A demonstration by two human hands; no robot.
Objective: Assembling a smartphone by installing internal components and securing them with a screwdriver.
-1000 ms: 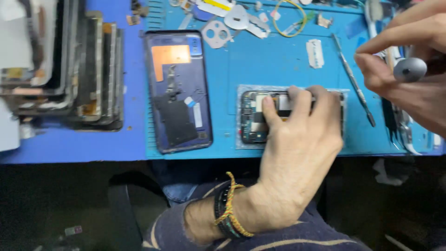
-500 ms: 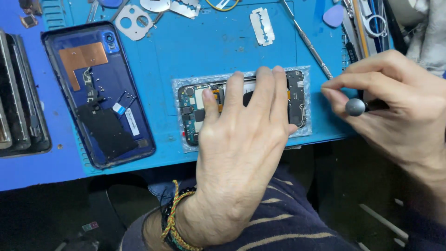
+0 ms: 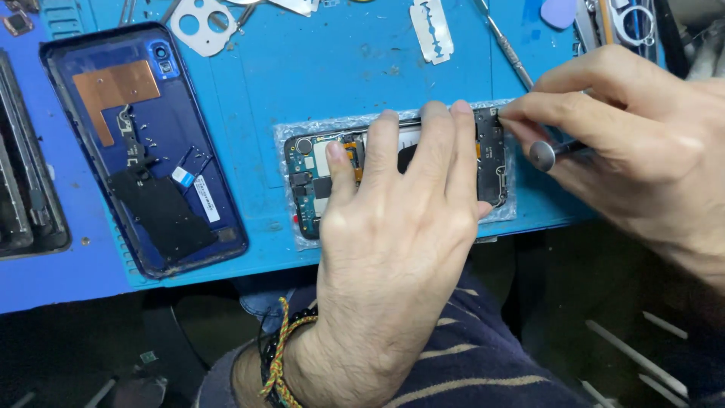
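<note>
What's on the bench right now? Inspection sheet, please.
Surface: blue rubber work mat on a blue table.
Job's things: opened phone with exposed green circuit board, lying on clear bubble wrap; small metal-capped screwdriver.
Clutter: dark blue phone back cover with copper patch, grey camera bezel plate, razor blade, thin metal pry tool, stacked phone frames at left.
Grippers: left hand presses flat on the phone; right hand pinches the screwdriver at the phone's right end.
Cables: nothing seen.
Surroundings: dark floor below, striped sleeve.
</note>
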